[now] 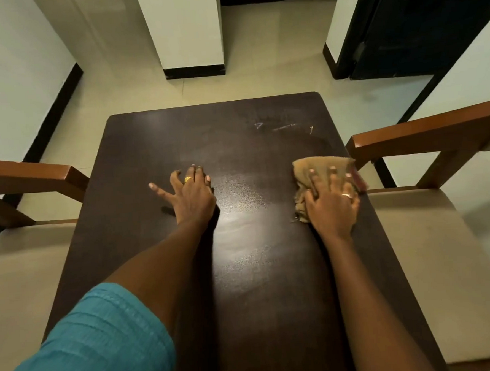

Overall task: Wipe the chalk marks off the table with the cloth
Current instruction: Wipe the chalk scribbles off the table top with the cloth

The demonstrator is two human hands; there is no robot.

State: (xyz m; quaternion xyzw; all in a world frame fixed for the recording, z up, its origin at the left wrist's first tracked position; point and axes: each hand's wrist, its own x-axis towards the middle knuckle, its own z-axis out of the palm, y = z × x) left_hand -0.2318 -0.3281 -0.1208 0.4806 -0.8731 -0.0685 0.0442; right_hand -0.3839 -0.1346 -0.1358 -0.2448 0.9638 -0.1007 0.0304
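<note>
Few chalk marks (pixel 284 127) are left, far right on the bench (pixel 149 139). Nearer, the brown cloth (pixel 320 165) is pressed under the right hand's (pixel 332 205) spread fingers (pixel 332 178); the left hand (pixel 193 197) is laid open. A forward push seems needed.

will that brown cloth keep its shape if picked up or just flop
Probably flops: the cloth lies bunched in soft folds under the right hand. Likely light, being thin fabric. It should slide easily when pushed, since the table looks smooth and glossy.

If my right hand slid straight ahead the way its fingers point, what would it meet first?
Likely the right end of the chalk marks, then the table's far edge, though the exact line is hard to judge.
</note>
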